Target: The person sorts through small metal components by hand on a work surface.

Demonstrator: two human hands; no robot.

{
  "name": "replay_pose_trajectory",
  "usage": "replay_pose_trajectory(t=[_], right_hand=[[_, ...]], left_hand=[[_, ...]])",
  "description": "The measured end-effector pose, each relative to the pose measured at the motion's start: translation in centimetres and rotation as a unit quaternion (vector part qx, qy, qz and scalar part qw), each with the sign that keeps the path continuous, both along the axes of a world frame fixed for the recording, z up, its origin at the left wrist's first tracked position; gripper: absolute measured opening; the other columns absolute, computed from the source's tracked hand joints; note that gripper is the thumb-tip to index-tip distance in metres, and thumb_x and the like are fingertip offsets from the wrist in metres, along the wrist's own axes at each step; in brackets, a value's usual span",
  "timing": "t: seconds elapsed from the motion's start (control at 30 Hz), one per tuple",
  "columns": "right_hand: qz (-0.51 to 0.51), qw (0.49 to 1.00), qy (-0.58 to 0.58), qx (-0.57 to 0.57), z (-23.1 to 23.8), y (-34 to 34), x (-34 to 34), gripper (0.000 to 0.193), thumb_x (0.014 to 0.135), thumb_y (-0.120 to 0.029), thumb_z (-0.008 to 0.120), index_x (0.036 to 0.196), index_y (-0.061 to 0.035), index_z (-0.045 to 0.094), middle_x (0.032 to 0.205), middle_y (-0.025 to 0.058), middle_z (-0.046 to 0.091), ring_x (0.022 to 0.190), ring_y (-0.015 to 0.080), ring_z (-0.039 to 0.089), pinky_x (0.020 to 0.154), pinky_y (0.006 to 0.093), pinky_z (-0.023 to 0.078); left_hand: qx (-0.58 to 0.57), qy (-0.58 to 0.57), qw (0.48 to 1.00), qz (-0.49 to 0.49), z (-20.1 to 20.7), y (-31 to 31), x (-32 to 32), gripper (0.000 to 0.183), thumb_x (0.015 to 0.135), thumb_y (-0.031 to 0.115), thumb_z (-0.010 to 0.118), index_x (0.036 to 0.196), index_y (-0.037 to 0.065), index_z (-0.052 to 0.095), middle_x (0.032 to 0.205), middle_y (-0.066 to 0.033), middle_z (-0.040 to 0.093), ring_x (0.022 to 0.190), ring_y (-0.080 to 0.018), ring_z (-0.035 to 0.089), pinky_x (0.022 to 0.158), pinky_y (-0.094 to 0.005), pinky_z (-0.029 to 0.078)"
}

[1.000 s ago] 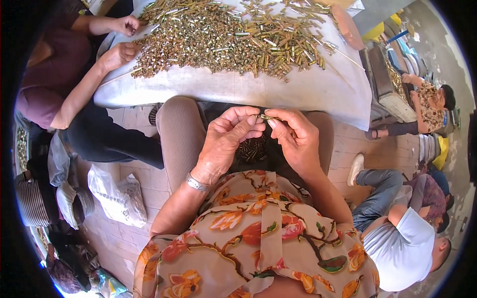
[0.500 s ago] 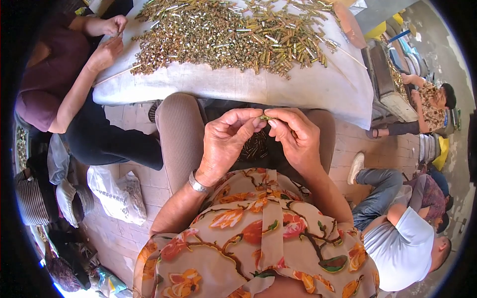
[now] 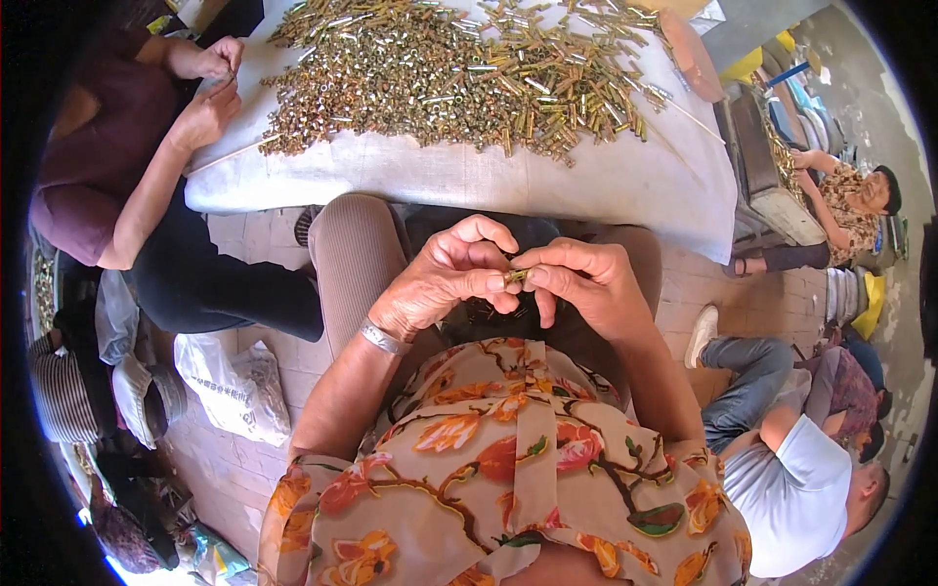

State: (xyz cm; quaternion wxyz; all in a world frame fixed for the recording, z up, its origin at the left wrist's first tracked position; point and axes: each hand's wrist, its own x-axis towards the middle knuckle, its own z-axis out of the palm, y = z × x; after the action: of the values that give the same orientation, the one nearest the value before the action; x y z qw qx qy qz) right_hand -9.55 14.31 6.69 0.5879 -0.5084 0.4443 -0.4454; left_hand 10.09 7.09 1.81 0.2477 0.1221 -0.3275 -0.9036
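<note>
One small brass-coloured piece (image 3: 516, 276) is bridging our grip, just beyond the floral shirt (image 3: 469, 459) we are wearing. With thumb and finger of the left hand (image 3: 430, 278) we are pinching one end; with thumb and finger of the right hand (image 3: 591, 283) we are clasping the other, probably to be keeping so slim a thing steady within close sight. Our fingers are hiding much of its shape and partly blocking our view into the shadow between our knees (image 3: 357, 234). Ahead, a cloth-covered tabletop (image 3: 440, 176) is bearing a broad heap of metal pieces (image 3: 420, 83), seemingly spread there for reach from more than one side. To our left, a co-worker's dark trouser leg (image 3: 244, 293) is stretching toward us, crowding that flank, while the co-worker's hands (image 3: 203, 117) are meeting beside the cloth; a white plastic bag (image 3: 230, 386) is resting on the floor (image 3: 210, 459). Far right, a person in a dark cap (image 3: 848, 203) is reaching into a box (image 3: 789, 217) of similar-coloured pieces.
</note>
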Motion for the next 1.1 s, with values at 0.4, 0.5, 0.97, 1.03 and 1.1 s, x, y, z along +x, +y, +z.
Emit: replay_pose_trajectory(t=[0.4,0.5,0.97,1.03,1.1], right_hand=[[-0.042,0.998,-0.002,0.044,-0.1,-1.4,0.0,0.021,0.095,-0.011,0.055,0.102,0.0064,0.064,0.072,0.0058,0.063,0.051,0.0083,0.054,0.045,0.0216,0.045],[-0.032,0.996,-0.03,0.075,-0.1,-1.6,0.1,0.023,0.095,-0.014,0.056,0.102,0.0067,0.063,0.072,0.0064,0.063,0.051,0.0091,0.054,0.044,0.0219,0.045],[-0.085,0.995,-0.036,0.022,-0.6,-1.1,2.3,0.021,0.096,-0.011,0.053,0.106,0.0044,0.063,0.075,0.0059,0.062,0.052,0.0091,0.055,0.045,0.0218,0.044],[-0.094,0.995,0.011,-0.012,-0.3,-1.2,2.5,0.02,0.096,-0.01,0.053,0.106,0.0039,0.063,0.073,0.0051,0.062,0.052,0.0082,0.054,0.046,0.0213,0.044],[-0.095,0.995,0.013,-0.024,-0.3,-1.2,2.9,0.02,0.096,-0.01,0.053,0.106,0.0037,0.063,0.073,0.0049,0.062,0.052,0.0082,0.054,0.047,0.0213,0.044]], left_hand=[[0.077,0.051,0.994,0.058,-2.2,0.0,-0.9,0.01,0.089,0.01,0.063,0.097,0.004,0.062,0.088,-0.011,0.068,0.073,-0.0177,0.067,0.067,-0.0289,0.057],[0.087,0.068,0.992,0.053,-2.3,-0.1,-1.0,0.01,0.089,0.01,0.063,0.098,0.005,0.061,0.088,-0.0104,0.068,0.073,-0.0177,0.067,0.066,-0.0292,0.058],[0.174,0.156,0.971,0.057,-2.7,0.4,-1.3,0.018,0.093,0.016,0.058,0.108,0.007,0.058,0.087,-0.0051,0.063,0.073,-0.0162,0.063,0.069,-0.0311,0.055],[0.175,0.17,0.968,0.059,-3.1,0.6,-1.2,0.018,0.093,0.016,0.058,0.108,0.007,0.058,0.087,-0.005,0.062,0.074,-0.0162,0.063,0.069,-0.0309,0.055],[0.175,0.183,0.965,0.061,-3.4,0.7,-1.2,0.018,0.093,0.017,0.058,0.108,0.007,0.058,0.086,-0.005,0.062,0.074,-0.0163,0.063,0.069,-0.0307,0.055]])
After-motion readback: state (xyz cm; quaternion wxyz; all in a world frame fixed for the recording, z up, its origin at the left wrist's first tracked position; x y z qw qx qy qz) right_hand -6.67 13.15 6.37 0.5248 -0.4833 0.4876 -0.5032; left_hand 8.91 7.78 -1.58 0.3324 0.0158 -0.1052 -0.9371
